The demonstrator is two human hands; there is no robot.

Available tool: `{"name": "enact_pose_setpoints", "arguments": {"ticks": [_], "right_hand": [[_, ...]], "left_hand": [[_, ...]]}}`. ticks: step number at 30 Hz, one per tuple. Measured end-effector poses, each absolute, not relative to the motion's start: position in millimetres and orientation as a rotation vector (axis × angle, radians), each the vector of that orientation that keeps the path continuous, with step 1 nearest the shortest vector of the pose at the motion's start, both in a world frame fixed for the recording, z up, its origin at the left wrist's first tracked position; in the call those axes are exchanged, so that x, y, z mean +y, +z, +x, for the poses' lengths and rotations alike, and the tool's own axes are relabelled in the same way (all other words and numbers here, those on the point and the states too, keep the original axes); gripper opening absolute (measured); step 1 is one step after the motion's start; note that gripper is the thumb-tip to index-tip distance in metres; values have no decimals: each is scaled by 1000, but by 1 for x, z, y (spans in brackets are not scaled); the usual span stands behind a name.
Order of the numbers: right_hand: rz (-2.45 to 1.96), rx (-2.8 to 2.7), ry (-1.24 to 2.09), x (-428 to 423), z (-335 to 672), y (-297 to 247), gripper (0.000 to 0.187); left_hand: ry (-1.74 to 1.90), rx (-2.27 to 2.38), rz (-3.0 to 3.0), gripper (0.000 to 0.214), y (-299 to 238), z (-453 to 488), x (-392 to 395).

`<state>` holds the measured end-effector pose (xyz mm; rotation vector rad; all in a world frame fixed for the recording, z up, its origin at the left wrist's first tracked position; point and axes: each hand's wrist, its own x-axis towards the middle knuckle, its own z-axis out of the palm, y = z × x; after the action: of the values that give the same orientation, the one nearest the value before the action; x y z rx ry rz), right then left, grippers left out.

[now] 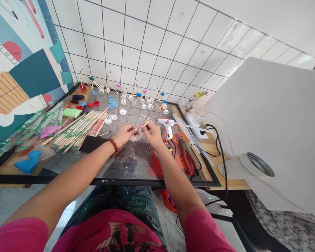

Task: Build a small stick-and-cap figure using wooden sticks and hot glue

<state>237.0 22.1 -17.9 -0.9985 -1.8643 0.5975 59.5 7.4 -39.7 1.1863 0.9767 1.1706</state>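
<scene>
Left of the glue gun (166,123), the left grip (124,135) and right grip (153,135) are pinching thin sticks (146,123); pressing lightly is probably keeping them aligned

Looked from head height, forward and down across the bench (236,184) toward the white tiled wall (152,35). Hung just above the pink shirt (94,229) and jeans (140,204) at the bottom edge. Ran along the bare forearms (81,171) to the left hand (125,135) and right hand (153,135), near and about mid-frame. Spread wide, from the printed panel (32,71) at left to the plain white panel (280,126) at right.
</scene>
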Motion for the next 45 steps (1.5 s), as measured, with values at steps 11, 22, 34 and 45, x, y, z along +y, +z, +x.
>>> {"name": "enact_pose_setpoints", "arguments": {"ticks": [11, 22, 34, 45], "right_hand": [[-1042, -1853, 543, 22, 235, -18, 27], [-1033, -1880, 515, 21, 236, -17, 30], [-1079, -1862, 519, 18, 236, -10, 39], [-1077, -1811, 547, 20, 235, -15, 45]], "left_hand": [[1194, 960, 1194, 46, -45, 60, 10], [1202, 927, 1164, 54, -43, 59, 8], [1194, 964, 1183, 54, -45, 58, 10], [1218, 984, 1116, 42, -43, 61, 9]]}}
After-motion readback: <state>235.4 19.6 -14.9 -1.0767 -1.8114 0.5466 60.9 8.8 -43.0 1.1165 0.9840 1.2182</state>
